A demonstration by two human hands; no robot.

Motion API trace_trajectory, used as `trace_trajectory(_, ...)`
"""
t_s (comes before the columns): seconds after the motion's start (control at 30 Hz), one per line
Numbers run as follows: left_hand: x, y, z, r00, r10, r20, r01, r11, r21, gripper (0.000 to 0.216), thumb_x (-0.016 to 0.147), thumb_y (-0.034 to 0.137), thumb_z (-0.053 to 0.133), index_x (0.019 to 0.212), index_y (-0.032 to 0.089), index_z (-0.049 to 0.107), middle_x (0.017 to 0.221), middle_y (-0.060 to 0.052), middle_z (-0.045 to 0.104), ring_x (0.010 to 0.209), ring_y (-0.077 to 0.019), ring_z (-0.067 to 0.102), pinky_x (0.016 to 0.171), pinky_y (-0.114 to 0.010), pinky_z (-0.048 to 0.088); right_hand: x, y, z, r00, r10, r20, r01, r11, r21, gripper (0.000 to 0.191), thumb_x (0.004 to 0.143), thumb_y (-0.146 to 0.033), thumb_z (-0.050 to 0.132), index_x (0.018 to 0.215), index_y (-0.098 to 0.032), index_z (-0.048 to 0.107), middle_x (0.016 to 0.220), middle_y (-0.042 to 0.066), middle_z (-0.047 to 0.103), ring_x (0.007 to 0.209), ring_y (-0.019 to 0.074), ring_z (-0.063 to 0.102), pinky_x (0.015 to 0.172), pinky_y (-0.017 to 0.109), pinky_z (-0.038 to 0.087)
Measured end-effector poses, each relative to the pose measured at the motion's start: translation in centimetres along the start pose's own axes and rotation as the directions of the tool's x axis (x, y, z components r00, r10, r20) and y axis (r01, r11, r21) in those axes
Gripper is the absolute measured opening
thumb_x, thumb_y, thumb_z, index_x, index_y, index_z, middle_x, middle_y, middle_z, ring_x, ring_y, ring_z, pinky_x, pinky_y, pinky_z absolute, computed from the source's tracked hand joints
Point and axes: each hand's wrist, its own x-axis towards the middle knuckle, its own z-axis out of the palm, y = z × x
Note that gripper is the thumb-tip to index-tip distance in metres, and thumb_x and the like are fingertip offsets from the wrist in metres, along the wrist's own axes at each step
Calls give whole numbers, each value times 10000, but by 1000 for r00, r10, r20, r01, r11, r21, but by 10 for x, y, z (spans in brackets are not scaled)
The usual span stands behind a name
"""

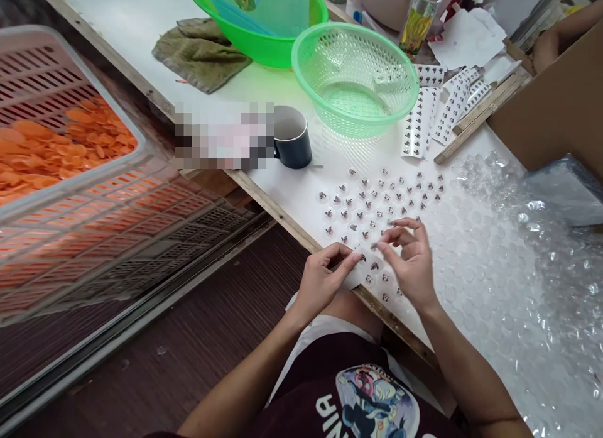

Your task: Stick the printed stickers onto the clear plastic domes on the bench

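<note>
Sheet [365,273] of small printed stickers, near edge of the table [292,199], pinched in the left hand [323,278]. Right hand [414,268] just beside it, thumb and forefinger drawn narrow; we cannot tell whether a sticker sits between. We see several dozen stickered discs [349,202] to the left; plain discs [490,274], right, look far more numerous, so we judge much remains. More sticker sheets [415,124] lie far.

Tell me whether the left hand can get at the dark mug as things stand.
Likely yes: only low stickered discs seem to lie between the left hand and the dark mug, though that hand pinches a sticker sheet it would probably need to release.
</note>
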Motion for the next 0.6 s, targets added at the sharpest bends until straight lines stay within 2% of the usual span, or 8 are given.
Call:
trace_trajectory(0.1, 0, -2, 0, 1000, 3, 0, -3, 1000, 2, 295, 897, 429, 690, 758, 169, 692, 631, 5, 580, 576, -118, 459, 537, -235, 347, 17, 11, -26, 991, -3, -137, -4, 999, -52, 418, 850, -334, 677, 1173, -274, 420, 861, -10, 654, 866, 194, 659, 841, 387, 494)
trace_trajectory(0.23, 0, -2, 0, 1000, 19, -5, -19, 1000, 4, 283, 898, 410, 691, 746, 171, 686, 634, 6, 590, 581, -116, 469, 540, -231, 356, 32, 38, -45, 984, 113, -135, -136, 976, -172, 417, 819, -345, 667, 1160, -256, 445, 845, -7, 671, 798, 185, 647, 779, 363, 483)
trace_trajectory(0.33, 0, -3, 0, 1000, 21, -6, -21, 1000, 4, 268, 898, 394, 692, 746, 173, 689, 625, 12, 581, 574, -112, 455, 532, -229, 345, 34, 53, -43, 986, 108, -127, -139, 953, -270, 397, 809, -319, 643, 1157, -247, 466, 857, 0, 682, 787, 180, 637, 758, 341, 473)
trace_trajectory(0.5, 0, -4, 0, 1000, 17, -2, -17, 1000, -3, 253, 897, 380, 692, 752, 173, 685, 635, 12, 583, 581, -112, 457, 539, -229, 347, 34, 61, -32, 997, 9, -80, -46, 876, -481, 359, 816, -262, 570, 1166, -239, 494, 836, 2, 637, 780, 199, 623, 817, 383, 466)
trace_trajectory(0.6, 0, -3, 0, 1000, 19, -7, -19, 1000, 1, 252, 898, 372, 690, 746, 171, 682, 633, 12, 577, 580, -111, 453, 541, -231, 343, 34, 60, -30, 993, -89, -78, 23, 793, -609, 369, 820, -231, 546, 1188, -231, 514, 989, 55, 637, 804, 204, 605, 883, 446, 438)
